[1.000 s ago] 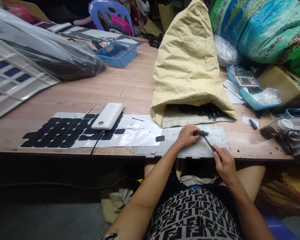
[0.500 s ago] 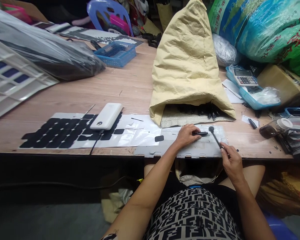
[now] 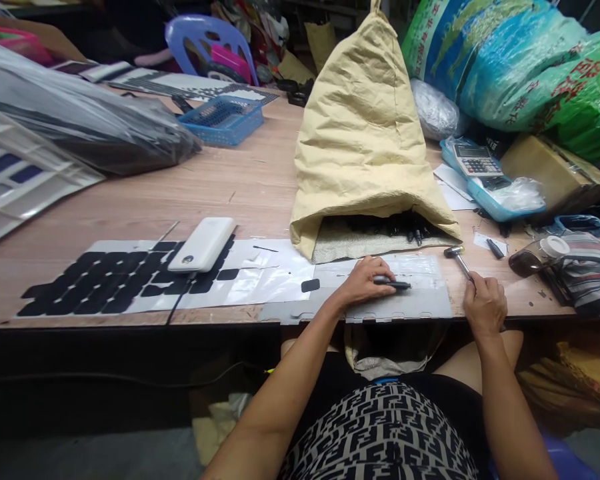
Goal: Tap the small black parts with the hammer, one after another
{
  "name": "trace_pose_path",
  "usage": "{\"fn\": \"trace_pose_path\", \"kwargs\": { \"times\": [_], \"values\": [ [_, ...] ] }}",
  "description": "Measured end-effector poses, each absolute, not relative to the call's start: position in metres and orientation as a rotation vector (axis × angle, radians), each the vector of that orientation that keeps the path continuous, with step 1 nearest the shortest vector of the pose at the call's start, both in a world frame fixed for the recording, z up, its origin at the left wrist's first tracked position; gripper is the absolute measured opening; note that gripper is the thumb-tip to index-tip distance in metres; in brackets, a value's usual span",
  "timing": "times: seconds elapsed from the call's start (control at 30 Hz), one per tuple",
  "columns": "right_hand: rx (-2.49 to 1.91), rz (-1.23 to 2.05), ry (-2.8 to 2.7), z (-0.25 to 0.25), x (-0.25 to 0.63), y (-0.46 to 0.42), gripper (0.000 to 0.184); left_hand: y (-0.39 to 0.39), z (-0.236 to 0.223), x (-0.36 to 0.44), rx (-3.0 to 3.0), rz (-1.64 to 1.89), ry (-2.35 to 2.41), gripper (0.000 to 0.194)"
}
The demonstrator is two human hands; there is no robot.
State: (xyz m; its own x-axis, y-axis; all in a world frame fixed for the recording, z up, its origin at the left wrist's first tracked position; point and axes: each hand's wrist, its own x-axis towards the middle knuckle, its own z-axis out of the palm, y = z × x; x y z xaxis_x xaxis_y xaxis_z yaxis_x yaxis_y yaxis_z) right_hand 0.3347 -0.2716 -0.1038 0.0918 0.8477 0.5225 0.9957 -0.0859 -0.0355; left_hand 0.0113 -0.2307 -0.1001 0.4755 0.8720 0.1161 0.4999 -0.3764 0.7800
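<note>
My left hand (image 3: 364, 281) rests on the grey board (image 3: 430, 303) at the table's front edge. Its fingers are closed on a slim black pen-like tube (image 3: 400, 285), which lies sideways with its end pointing right. My right hand (image 3: 486, 303) grips a small hammer (image 3: 463, 267) with a metal shaft and a dark and brass-coloured head. The hammer head is over the table, right of the board and apart from the tube. Behind my hands, a yellow sack (image 3: 363, 153) lies with its mouth towards me, several black pieces (image 3: 417, 233) inside.
A white power bank (image 3: 205, 243) with a cable lies on a sheet of black stickers (image 3: 105, 277) at left. A blue basket (image 3: 225, 120) stands farther back. To the right are a jar (image 3: 537, 257), a calculator (image 3: 476, 159) in a blue tray and a cardboard box (image 3: 555, 167).
My right hand has moved right, taking the hammer head away from the black tube and onto the right side. My left hand keeps hold of the tube. The camera view has shifted slightly.
</note>
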Motion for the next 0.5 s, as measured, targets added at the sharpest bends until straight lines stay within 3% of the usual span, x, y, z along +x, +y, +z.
{"fn": "trace_pose_path", "kwargs": {
  "times": [0.17, 0.3, 0.5],
  "values": [
    [-2.009, -0.55, -1.816, -0.103, 0.332, -0.274, 0.032, -0.28, -0.095, 0.014, 2.172, 0.574, 0.853, 0.018],
    [-2.009, -0.531, -1.801, -0.104, 0.333, -0.273, 0.032, -0.312, -0.103, 0.028, 2.36, 0.5, 0.981, 0.017],
    [-1.997, -0.563, -1.817, -0.107, 0.335, -0.273, 0.032, -0.285, -0.095, 0.026, 2.109, 0.727, 1.033, 0.016]
  ]
}}
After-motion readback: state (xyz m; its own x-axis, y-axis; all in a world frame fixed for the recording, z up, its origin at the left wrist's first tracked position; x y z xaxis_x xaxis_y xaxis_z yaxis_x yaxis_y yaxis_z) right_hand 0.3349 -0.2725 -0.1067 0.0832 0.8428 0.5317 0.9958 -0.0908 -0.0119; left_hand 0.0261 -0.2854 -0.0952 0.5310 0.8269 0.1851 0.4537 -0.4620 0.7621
